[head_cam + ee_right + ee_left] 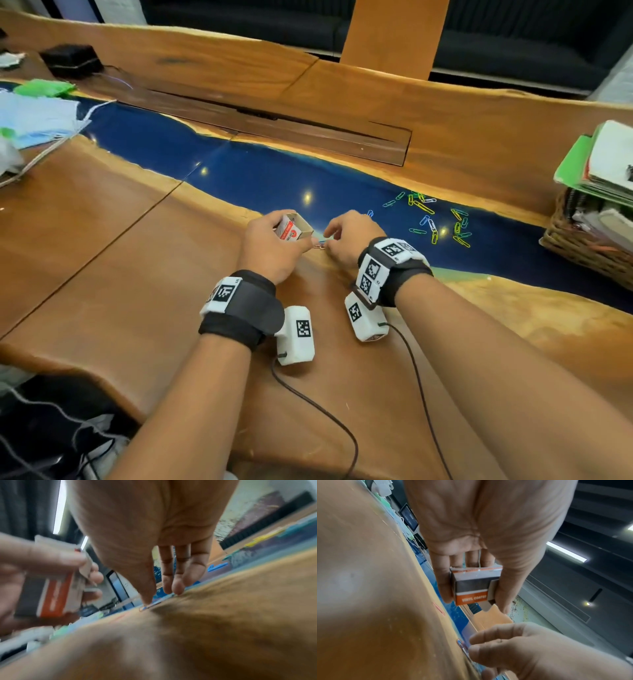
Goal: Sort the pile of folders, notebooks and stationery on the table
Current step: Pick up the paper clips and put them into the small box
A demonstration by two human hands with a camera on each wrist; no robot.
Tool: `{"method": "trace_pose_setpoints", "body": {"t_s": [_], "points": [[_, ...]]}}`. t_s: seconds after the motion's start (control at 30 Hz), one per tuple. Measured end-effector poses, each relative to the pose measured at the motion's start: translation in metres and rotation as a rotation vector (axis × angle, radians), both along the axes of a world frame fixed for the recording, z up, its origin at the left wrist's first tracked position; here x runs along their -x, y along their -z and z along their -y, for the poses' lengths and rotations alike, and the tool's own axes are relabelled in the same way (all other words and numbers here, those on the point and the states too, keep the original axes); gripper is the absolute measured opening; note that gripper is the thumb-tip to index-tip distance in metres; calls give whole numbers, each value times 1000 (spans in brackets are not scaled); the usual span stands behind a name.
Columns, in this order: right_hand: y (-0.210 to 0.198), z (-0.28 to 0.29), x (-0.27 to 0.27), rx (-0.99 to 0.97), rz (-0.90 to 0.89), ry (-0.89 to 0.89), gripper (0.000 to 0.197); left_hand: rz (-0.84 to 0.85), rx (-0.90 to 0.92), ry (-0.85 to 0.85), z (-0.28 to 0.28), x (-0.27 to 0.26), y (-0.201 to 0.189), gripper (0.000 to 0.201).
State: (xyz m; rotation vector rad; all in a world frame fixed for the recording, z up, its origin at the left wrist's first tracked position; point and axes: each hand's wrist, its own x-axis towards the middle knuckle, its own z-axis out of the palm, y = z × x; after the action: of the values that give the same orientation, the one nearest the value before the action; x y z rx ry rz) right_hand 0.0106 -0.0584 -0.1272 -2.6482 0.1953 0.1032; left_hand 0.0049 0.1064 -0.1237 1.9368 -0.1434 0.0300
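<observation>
My left hand (272, 241) grips a small red-and-white paper-clip box (293, 229), held open just above the table; the wrist view shows its orange band (471, 597) between thumb and fingers. My right hand (337, 236) is beside it, fingertips down at the edge of the blue resin strip (260, 178). Its thumb tip presses a paper clip (145, 607) on the wood, and the other fingertips (176, 588) touch the table a little apart. Several coloured paper clips (428, 219) lie scattered on the blue strip to the right.
A wicker basket (579, 250) of notebooks stands at the right edge, with a stack of green folders and papers (603, 164) on it. Face masks (37, 116) and a black box (72, 60) lie far left. A long wooden recess (274, 126) runs behind the strip.
</observation>
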Motion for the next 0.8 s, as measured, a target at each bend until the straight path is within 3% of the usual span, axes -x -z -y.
{"method": "trace_pose_setpoints", "body": {"t_s": [0.1, 0.3, 0.53, 0.6, 0.8], "points": [[-1, -8, -7, 143, -45, -92, 26, 11, 6, 4, 0, 2, -3, 31], [-6, -5, -1, 276, -87, -55, 8, -12, 13, 65, 8, 12, -6, 34], [-8, 54, 62, 134, -123, 106, 15, -53, -9, 201, 37, 30, -5, 38], [-9, 68, 87, 112, -106, 147, 12, -54, -22, 271, 52, 41, -3, 31], [-9, 102, 141, -60, 70, 273, 18, -52, -91, 470, 95, 80, 12, 32]]}}
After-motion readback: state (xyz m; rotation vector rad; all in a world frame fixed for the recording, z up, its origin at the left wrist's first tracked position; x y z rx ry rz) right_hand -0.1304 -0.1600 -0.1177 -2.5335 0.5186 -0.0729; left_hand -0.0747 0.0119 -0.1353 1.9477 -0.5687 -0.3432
